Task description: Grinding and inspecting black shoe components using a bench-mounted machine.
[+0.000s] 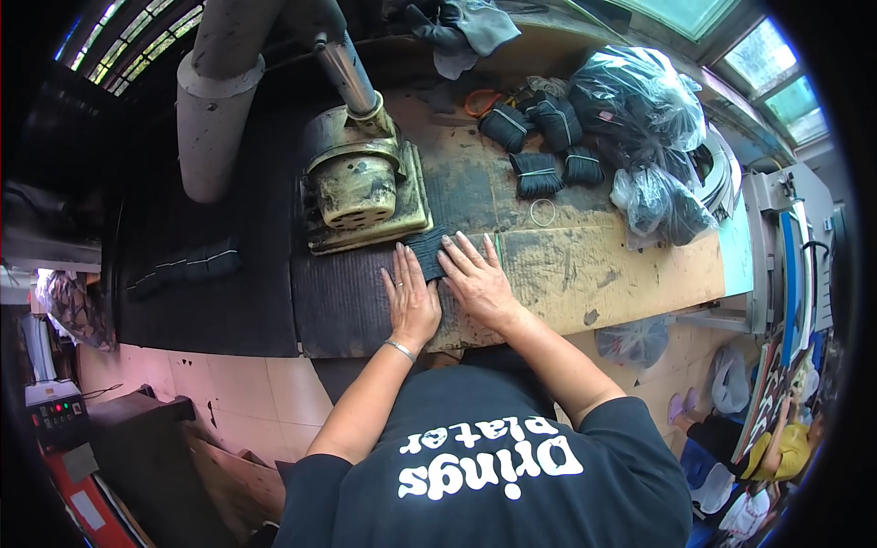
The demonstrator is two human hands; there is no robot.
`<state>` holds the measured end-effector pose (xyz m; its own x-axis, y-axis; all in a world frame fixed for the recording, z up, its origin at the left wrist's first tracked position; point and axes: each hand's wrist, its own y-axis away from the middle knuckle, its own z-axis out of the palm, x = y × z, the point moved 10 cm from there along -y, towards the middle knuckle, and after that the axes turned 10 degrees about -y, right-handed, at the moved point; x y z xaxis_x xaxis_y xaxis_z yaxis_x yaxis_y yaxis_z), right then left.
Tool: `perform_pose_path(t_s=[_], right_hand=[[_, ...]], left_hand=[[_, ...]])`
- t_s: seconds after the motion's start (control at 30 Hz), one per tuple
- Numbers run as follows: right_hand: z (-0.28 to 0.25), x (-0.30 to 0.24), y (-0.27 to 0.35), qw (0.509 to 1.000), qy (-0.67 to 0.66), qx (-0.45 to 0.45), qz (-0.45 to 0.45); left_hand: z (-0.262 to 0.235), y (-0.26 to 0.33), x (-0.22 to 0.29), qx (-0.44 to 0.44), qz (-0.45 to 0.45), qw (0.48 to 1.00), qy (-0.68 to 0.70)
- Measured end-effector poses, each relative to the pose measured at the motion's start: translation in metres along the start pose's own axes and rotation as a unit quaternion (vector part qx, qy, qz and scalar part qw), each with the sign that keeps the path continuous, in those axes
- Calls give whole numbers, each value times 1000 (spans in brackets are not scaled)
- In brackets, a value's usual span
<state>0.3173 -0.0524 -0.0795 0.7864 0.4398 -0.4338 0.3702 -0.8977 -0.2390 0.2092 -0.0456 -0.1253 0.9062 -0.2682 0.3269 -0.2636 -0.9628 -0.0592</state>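
Note:
A small bundle of black strips (427,254) lies on the cardboard just in front of the stained cream metal machine (364,187). My left hand (412,297) rests at the bundle's left side, its fingers stretched toward the machine. From the right, my right hand (480,286) lies over the bundle's near right part with fingers spread. Both hands touch the bundle, and neither is wrapped round it. Part of the bundle is hidden under my fingers.
Several banded black bundles (536,173), a pale rubber band (543,213) and plastic bags (644,100) lie at the right. More dark bundles (196,265) sit in a row at the left. A wide grey pipe (215,128) hangs over the table. Another person (776,447) is at the far right.

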Motion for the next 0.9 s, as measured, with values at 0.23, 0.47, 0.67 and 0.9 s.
perform_pose_path(t_s=[0.23,0.47,0.67,0.9], right_hand=[[-12,-5,-4,999,4,32,-13],[-28,-4,-29,998,-55,-4,-11],[-28,-9,-25,993,-60,-82,-56],[-19,-16,20,980,-127,-129,-81]], left_hand=[[-1,0,-1,4,-6,1000,2],[-1,2,-2,4,-11,1000,14],[-20,19,1,43,49,998,17],[-43,50,15,65,118,985,112]])
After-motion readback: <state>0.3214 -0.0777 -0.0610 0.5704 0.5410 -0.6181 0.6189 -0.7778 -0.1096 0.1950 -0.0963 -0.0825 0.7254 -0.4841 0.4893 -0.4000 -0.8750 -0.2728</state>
